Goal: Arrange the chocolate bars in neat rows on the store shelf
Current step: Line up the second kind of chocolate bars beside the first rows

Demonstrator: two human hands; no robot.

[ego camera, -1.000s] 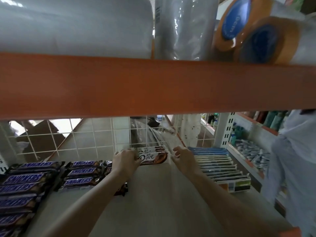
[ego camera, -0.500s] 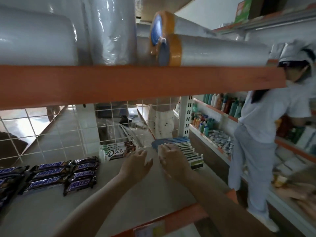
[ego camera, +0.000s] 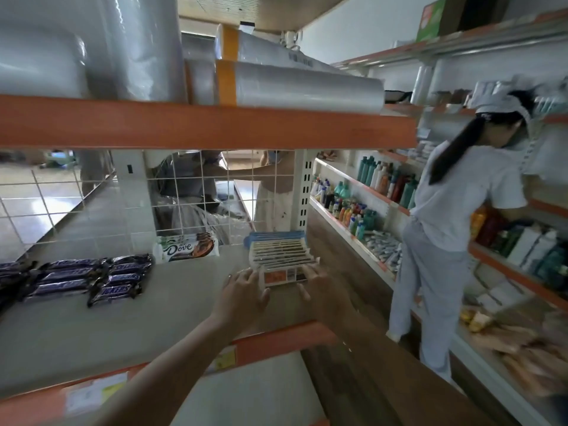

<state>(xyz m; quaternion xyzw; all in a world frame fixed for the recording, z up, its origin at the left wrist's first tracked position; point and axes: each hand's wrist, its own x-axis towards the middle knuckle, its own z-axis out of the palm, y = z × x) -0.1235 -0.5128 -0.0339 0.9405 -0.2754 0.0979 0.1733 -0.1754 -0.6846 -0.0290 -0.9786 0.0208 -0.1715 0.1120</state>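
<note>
We are reaching in over the orange front lip of the shelf (ego camera: 276, 339), and both hands are closing on the nearest white-and-orange bar (ego camera: 284, 276) at the front of the stack of flat bars (ego camera: 281, 252) on the right of the shelf. Our left hand (ego camera: 242, 295) is sitting at its left end with fingers spread and only lightly bent, our right hand (ego camera: 319, 292) is cupping the right end with fingertips curling over the top edge; whether either is truly gripping or just touching, we cannot tell, because the palms are hiding the contact. Just left of that, the dark purple bars (ego camera: 89, 279) are lying in two rough columns, the front one skewed, and further back the Dove bar (ego camera: 187, 249) is resting alone against the wire grid (ego camera: 92, 198). The risk we are seeing: the stack is sitting close to the shelf's right end, so a push from the left hand could be sliding bars off the side, and a loose two-handed lift could be spilling the bars fanned behind. The far left of the purple rows is running out of view, the print on the near bar is too blurred to read, and beyond the grid we are only making out people in part; another person (ego camera: 455, 210) is working the aisle shelves at right.
</note>
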